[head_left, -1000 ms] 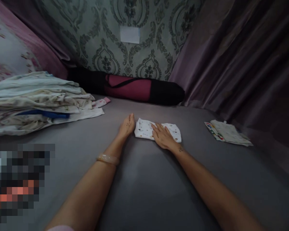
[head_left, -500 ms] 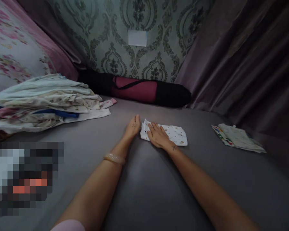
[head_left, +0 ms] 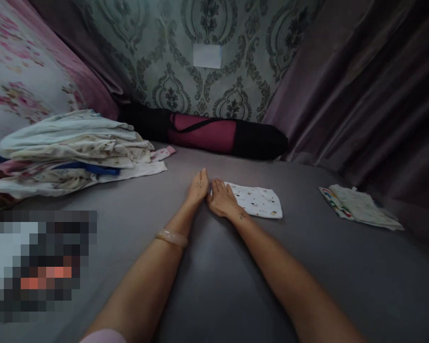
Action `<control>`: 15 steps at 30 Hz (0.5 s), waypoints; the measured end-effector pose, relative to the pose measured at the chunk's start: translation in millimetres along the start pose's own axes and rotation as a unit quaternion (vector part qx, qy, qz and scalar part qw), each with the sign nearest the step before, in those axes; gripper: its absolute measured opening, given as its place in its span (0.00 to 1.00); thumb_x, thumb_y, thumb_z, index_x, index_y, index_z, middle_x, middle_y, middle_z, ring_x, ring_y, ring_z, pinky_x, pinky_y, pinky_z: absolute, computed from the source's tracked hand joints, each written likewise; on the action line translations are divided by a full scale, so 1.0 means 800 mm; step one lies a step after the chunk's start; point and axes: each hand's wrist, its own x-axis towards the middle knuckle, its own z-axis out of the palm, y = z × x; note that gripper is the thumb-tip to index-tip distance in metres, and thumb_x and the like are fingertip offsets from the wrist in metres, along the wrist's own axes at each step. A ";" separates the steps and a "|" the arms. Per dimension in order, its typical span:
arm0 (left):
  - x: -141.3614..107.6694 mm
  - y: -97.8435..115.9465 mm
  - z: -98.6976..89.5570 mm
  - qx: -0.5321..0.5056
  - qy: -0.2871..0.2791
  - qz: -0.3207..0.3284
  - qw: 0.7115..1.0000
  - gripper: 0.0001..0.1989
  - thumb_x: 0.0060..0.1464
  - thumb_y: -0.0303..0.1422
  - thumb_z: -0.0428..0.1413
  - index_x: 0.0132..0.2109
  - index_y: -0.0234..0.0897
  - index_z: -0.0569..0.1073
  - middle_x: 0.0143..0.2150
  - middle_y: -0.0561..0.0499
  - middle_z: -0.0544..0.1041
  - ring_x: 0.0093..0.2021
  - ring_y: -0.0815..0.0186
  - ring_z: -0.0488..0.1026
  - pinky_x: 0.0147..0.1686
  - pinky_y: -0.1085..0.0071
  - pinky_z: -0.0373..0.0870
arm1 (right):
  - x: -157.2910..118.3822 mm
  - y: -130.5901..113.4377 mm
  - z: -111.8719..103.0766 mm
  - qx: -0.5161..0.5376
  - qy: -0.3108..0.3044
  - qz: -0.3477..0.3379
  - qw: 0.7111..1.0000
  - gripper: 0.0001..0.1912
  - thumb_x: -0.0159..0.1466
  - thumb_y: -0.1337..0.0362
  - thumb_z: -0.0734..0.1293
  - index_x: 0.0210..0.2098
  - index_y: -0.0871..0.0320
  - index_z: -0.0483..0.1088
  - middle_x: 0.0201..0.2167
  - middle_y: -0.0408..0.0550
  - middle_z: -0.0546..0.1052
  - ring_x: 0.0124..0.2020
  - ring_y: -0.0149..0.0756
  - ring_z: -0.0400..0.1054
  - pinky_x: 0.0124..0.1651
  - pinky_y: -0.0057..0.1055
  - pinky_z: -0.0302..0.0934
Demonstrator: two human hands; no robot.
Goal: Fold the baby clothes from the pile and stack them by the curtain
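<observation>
A folded white cloth piece (head_left: 260, 201) with a small scattered print lies flat on the grey sheet. On its left end my right hand (head_left: 222, 198) is laid palm down, fingers stretched out and covering that edge. My left hand (head_left: 199, 186) stands on its side just left of the cloth, fingers straight, close to the right fingertips. Whether the left hand touches the cloth is hidden. A pale bangle (head_left: 171, 237) circles my left forearm.
At the left is a heaped pile of clothes (head_left: 71, 143). A black and maroon long bag (head_left: 203, 133) lies along the patterned wall. Folded cloth items (head_left: 361, 206) rest at the right, near the dark curtain (head_left: 364, 85). A blurred-out patch (head_left: 46, 267) covers the lower left.
My right hand has slid left across the cloth to its left edge, close to my left hand. More of the printed cloth shows on the right. My left hand has barely moved.
</observation>
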 end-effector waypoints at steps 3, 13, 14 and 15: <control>0.002 0.000 0.003 0.022 -0.001 0.005 1.000 0.27 0.65 0.41 0.33 0.49 0.30 0.72 0.50 0.37 0.76 0.53 0.56 0.71 0.51 0.63 0.66 | 0.000 0.002 0.007 0.019 0.002 -0.001 1.000 0.35 0.67 0.55 0.48 0.67 0.73 0.45 0.69 0.60 0.46 0.69 0.47 0.36 0.67 0.45 0.31; -0.010 0.002 0.006 0.222 -0.043 0.019 0.974 0.26 0.59 0.48 0.43 0.36 0.33 0.77 0.39 0.34 0.79 0.45 0.52 0.75 0.41 0.64 0.67 | -0.030 0.070 -0.056 0.196 0.115 0.099 0.969 0.28 0.69 0.60 0.46 0.63 0.68 0.55 0.62 0.56 0.63 0.63 0.34 0.56 0.62 0.28 0.49; -0.011 0.003 0.006 0.238 -0.047 0.019 0.970 0.27 0.59 0.50 0.42 0.34 0.33 0.77 0.38 0.34 0.79 0.45 0.51 0.74 0.41 0.64 0.67 | -0.040 0.089 -0.063 0.181 0.138 0.140 0.964 0.27 0.69 0.61 0.48 0.62 0.66 0.59 0.60 0.56 0.66 0.60 0.35 0.59 0.60 0.29 0.52; -0.013 0.004 0.007 0.252 -0.050 0.019 0.966 0.29 0.58 0.51 0.41 0.33 0.34 0.77 0.38 0.34 0.79 0.46 0.50 0.74 0.42 0.64 0.67 | -0.052 0.109 -0.069 0.165 0.148 0.190 0.956 0.26 0.68 0.61 0.49 0.60 0.65 0.62 0.57 0.56 0.70 0.57 0.37 0.63 0.58 0.30 0.55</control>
